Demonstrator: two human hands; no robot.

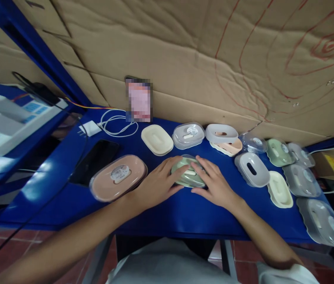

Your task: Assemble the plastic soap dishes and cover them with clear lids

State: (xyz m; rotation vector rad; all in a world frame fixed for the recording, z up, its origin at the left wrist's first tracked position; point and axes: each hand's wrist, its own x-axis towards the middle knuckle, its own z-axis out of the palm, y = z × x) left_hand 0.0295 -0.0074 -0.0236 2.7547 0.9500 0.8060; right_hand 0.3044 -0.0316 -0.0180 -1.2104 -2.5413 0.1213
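A green soap box (189,179) with a clear lid sits on the blue table in front of me, gripped from both sides. My left hand (161,179) curves around its left side, with fingers over the lid. On the opposite side, my right hand (215,181) has its fingers against the lid's edge and front. Parts of the box are hidden under my fingers. Just left of my left hand lies a larger pink soap box (119,177) with a clear lid and a round label. Behind my hands are a cream dish (157,140) and a grey lidded soap box (188,135).
More soap boxes and parts spread to the right, including a grey tray (252,169), a cream tray (280,189) and a lidded grey box (323,221) near the table's end. A dark phone (95,161), a white charger (90,129) and cables lie left. Cardboard (184,59) stands behind.
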